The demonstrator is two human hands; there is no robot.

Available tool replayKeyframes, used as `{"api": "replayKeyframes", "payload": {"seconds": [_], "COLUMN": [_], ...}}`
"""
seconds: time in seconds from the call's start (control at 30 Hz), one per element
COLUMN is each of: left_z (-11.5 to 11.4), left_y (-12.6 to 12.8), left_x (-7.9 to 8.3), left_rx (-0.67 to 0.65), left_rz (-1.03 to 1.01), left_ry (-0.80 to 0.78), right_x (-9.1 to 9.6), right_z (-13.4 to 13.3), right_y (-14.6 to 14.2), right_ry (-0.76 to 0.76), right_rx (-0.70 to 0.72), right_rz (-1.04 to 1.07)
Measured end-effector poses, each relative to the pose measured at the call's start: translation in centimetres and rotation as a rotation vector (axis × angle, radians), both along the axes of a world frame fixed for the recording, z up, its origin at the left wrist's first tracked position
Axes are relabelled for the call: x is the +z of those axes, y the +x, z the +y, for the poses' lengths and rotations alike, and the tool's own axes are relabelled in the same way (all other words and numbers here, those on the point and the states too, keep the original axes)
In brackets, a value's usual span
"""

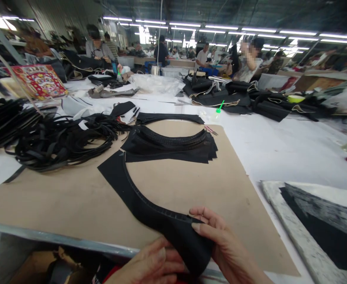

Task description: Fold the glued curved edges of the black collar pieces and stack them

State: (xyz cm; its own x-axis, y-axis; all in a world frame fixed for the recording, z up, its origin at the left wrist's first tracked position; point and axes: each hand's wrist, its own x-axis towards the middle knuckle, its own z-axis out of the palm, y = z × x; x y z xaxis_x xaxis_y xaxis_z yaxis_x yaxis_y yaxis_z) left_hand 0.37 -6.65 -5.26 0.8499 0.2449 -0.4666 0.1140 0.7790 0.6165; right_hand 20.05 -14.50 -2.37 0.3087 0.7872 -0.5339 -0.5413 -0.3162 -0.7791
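A curved black fabric piece point(150, 201) lies partly on the brown board, its near end raised and bent off the table's front edge. Along its inner curve runs a notched, turned edge. My right hand point(221, 240) pinches the near end between thumb and fingers. My left hand point(155, 260) is at the lower edge of the same piece, fingers stretched out and partly hidden behind it, not closed on it. Beyond lies a stack of similar black curved pieces point(170, 152), with another black piece point(167, 117) behind it.
Black strips point(64, 142) lie heaped at left. Small pink-handled scissors point(211, 130) and a green-capped bottle point(219, 109) are past the stack. At right, a pale slab point(297, 232) bears dark pieces. Black work piles point(221, 94) and other people are farther back.
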Motion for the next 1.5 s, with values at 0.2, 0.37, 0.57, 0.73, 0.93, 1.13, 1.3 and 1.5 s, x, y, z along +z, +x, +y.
{"api": "replayKeyframes", "payload": {"seconds": [0.2, 0.37, 0.57, 0.73, 0.93, 1.13, 1.3, 1.5], "left_z": [-0.6, -0.6, -0.7, -0.4, 0.3, 0.8, 0.8, 0.8], "left_y": [3.1, 3.1, 3.2, 3.4, 3.6, 3.4, 3.3, 3.4], "left_x": [0.6, 1.1, 1.4, 2.3, 2.5, 1.2, 0.8, 0.5], "left_rx": [0.286, 0.235, 0.297, 0.336, 0.311, 0.197, 0.159, 0.127], "left_rz": [0.041, 0.192, 0.188, 0.175, 0.228, 0.256, 0.228, 0.264], "left_ry": [0.004, 0.208, 0.252, 0.342, 0.535, 0.659, 0.662, 0.664], "right_x": [-0.8, -1.3, -1.7, -2.3, -1.5, -0.4, -0.3, -0.2], "right_z": [-1.5, -2.1, -1.8, -1.8, -1.7, -0.9, -0.8, -0.5], "right_y": [-2.8, -3.5, -3.4, -2.9, -2.4, -1.9, -1.6, -1.2], "right_ry": [0.036, 0.050, 0.094, 0.086, 0.178, 0.188, 0.148, 0.120], "right_rx": [-0.023, 0.031, 0.089, 0.216, 0.290, 0.455, 0.546, 0.600], "right_rz": [-0.003, -0.098, -0.285, -0.462, -1.082, -1.252, -1.279, -1.232]}}
